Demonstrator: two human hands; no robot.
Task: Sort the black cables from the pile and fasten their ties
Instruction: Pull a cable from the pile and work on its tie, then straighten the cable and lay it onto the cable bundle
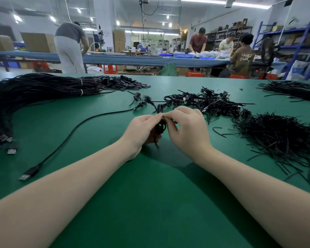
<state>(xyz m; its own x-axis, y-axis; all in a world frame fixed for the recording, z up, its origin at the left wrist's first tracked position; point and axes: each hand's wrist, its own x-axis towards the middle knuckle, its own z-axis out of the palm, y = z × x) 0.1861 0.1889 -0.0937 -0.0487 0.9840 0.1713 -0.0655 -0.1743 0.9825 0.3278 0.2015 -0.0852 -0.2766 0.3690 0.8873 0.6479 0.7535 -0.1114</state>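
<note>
— What have you got there?

— A coiled black cable, held up just above the green desk in front of me. My left hand grips the coil from the left, fingers curled round it. My right hand pinches at the top of the coil with thumb and fingertips; whether that is the tie itself I cannot tell, it is too small and dark.

— And around it?

— Just beyond my hands lies a tangle of tied cables. To my right sits a heap of loose black ties. One uncoiled cable runs across the desk on my left, its USB plug nearest me. Far left is a thick bundle of long black cables, bound with white bands.

— Anyone else?

— People at a long blue bench farther back.
</note>
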